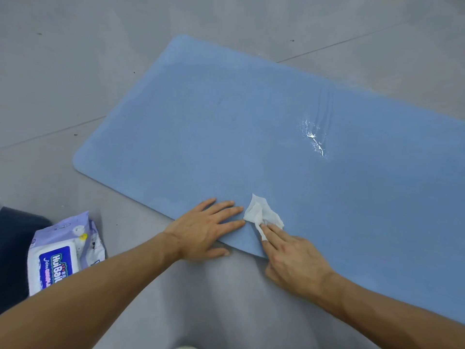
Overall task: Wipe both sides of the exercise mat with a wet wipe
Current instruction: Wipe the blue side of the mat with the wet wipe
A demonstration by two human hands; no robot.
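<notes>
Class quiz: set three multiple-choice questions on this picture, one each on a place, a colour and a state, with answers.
1. Where is the pack of wipes? A on the mat; B on the floor, left of the mat; C on a chair.
2. What colour is the mat? A green; B blue; C red.
3. How is the left hand? A flat on the mat; B clenched; C lifted.
Answers: B, the pack lies on grey floor; B, the mat is blue; A, its fingers lie flat on the mat.
</notes>
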